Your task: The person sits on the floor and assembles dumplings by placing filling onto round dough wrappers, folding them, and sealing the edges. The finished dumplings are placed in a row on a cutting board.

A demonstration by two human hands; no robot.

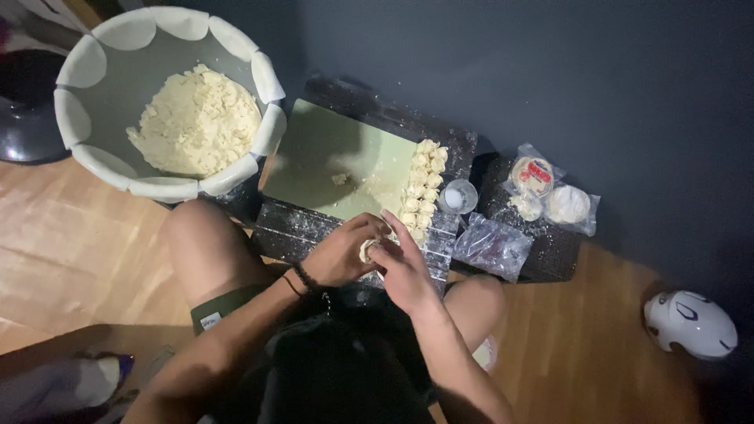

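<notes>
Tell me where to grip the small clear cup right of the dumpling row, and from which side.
Take the cup by its round rim from above, I'd judge. It stands upright and open-topped, with the dumpling row close on its left and plastic bags at its right, so side approaches look cramped.
</notes>
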